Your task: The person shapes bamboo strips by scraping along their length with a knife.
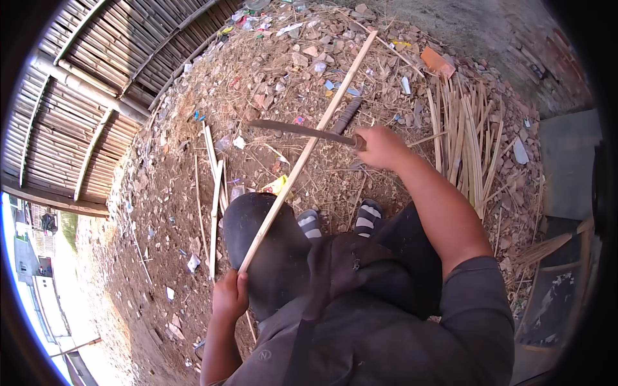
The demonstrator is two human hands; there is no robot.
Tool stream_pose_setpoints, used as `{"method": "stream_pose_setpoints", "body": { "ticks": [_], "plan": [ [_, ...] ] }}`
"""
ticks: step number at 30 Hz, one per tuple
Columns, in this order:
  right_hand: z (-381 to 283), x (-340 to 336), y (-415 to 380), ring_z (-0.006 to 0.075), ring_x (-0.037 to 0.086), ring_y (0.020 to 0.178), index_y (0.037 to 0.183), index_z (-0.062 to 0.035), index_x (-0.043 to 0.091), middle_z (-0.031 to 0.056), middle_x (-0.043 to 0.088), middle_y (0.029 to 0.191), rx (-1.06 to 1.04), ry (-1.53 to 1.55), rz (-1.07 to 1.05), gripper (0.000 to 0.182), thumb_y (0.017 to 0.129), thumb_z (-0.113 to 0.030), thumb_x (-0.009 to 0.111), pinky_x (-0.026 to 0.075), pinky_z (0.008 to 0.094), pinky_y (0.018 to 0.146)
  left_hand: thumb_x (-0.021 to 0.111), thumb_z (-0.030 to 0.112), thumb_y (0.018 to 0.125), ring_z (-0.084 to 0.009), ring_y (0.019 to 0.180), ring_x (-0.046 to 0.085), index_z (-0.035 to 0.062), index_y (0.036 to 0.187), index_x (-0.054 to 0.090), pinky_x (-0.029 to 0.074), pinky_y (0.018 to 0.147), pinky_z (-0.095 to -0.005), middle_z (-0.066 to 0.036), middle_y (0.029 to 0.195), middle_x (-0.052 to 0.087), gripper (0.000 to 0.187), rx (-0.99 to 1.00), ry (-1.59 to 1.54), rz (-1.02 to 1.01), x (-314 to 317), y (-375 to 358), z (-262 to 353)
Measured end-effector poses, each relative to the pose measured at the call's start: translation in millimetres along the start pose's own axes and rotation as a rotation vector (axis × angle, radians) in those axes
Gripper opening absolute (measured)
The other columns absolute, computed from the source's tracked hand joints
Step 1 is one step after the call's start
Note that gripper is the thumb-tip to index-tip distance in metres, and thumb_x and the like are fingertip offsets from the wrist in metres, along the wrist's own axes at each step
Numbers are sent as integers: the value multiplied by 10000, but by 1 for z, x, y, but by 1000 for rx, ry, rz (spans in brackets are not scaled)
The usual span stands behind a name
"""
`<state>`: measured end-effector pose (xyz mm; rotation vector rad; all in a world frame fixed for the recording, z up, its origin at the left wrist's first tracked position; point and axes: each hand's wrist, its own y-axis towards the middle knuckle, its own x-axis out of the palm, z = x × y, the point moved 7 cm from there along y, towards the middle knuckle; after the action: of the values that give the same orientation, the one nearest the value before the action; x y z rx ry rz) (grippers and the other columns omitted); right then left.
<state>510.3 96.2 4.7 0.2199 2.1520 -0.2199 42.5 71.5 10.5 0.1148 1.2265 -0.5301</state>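
My left hand (230, 297) is closed round the lower end of a long pale bamboo strip (302, 162). The strip slants up and to the right, passing over my dark-clad knee. My right hand (381, 148) grips the handle of a long curved blade (293, 129), whose dark metal points left and crosses the strip near its middle. Whether blade and strip touch, I cannot tell. Just beyond the crossing, a dark ridged rod (347, 116) lies on the ground.
A bundle of split strips (467, 138) lies on the right, and a few more strips (216, 193) on the left. An orange brick piece (438, 62) sits at the upper right. Bamboo fencing (96, 90) stands at the upper left. Litter and stones cover the ground around my striped sandals (367, 217).
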Motion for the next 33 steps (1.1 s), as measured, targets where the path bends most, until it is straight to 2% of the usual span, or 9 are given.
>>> {"method": "stream_pose_setpoints", "body": {
  "ticks": [4,11,12,15,18,24,28,31,33],
  "plan": [
    [5,3,6,381,702,873,1048,-149,677,151,708,881,-1,-170,-31,284,773,-212,702,556,515,762,500,325,1042,-516,707,602,7,853,542,448,631,-591,-282,701,600,372,15,-9,-17,-7,8,4],
    [-68,30,-21,385,692,782,922,-116,635,119,677,769,-473,-417,4,183,787,-218,703,536,534,706,491,341,1051,-516,709,602,3,827,534,447,631,-587,-280,697,595,408,25,-66,-35,-5,8,2],
    [-56,26,-16,386,693,781,959,-108,651,127,687,782,-439,-389,12,212,789,-222,707,544,512,725,490,343,1053,-517,709,602,3,825,533,446,630,-587,-280,697,594,412,20,-82,-41,-8,8,2],
    [28,13,17,389,692,786,1002,-105,666,133,704,814,78,31,17,249,791,-231,711,551,497,752,488,348,1057,-519,709,600,3,824,531,444,624,-583,-282,699,592,419,1,-91,-58,-8,4,-3],
    [39,-7,14,395,688,798,1030,-105,671,141,714,846,160,-76,186,278,789,-237,709,554,499,759,487,350,1059,-517,712,599,3,827,531,443,622,-580,-282,701,591,420,13,-76,-62,-12,5,-6],
    [-47,17,-16,396,688,838,1020,-114,675,146,706,851,-288,-322,-66,272,778,-235,704,547,513,742,510,354,1047,-518,719,599,11,829,533,447,632,-582,-276,706,597,408,-4,-49,-57,-9,5,0],
    [-18,22,2,390,690,840,1001,-122,684,146,702,847,-138,-37,-89,258,765,-226,687,541,523,746,526,362,1037,-509,704,607,27,842,533,455,625,-593,-260,712,615,387,-7,22,74,6,-2,-10],
    [8,18,13,372,683,779,883,-113,675,147,681,787,-26,-77,-47,149,765,-202,693,518,491,677,527,367,1033,-499,692,613,32,865,534,460,619,-599,-250,717,626,375,-10,53,71,0,-1,0],
    [1,22,7,378,687,802,936,-114,675,149,689,798,-137,-161,5,198,766,-211,704,534,496,696,531,368,1031,-498,690,614,31,865,531,459,616,-597,-251,719,625,375,-31,85,61,-2,-4,2]
  ]
}}
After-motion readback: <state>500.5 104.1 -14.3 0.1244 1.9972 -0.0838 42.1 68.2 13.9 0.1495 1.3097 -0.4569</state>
